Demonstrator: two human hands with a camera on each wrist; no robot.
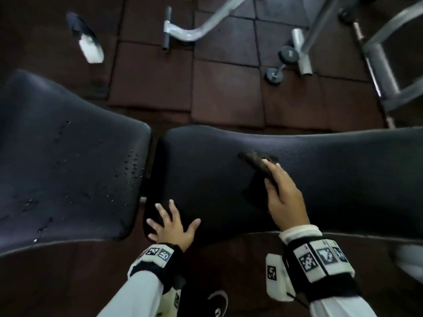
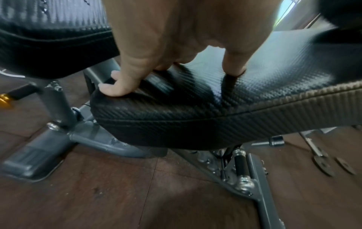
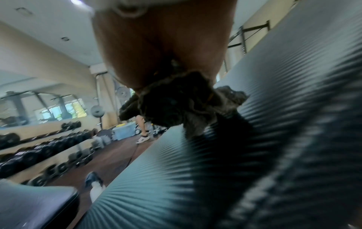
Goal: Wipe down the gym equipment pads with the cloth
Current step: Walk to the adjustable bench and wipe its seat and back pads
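Two black textured bench pads fill the head view: the left pad [image 1: 68,161], speckled with droplets, and the long right pad [image 1: 320,170]. My right hand [image 1: 282,191] presses a dark crumpled cloth [image 1: 256,160] onto the right pad's middle, fingers laid over it. In the right wrist view the cloth [image 3: 176,105] bunches under the hand, which holds it against the pad [image 3: 274,108]. My left hand [image 1: 170,225] lies flat with fingers spread on the right pad's near left corner. The left wrist view shows its fingertips [image 2: 111,89] bearing on the pad [image 2: 195,108].
A spray bottle [image 1: 88,42] lies on the brown rubber floor tiles beyond the left pad. Grey machine frames [image 1: 194,30] and a small dumbbell [image 1: 281,65] stand further back. Under the bench is a grey steel frame [image 2: 94,137]. Dumbbell racks [image 3: 39,151] line the wall.
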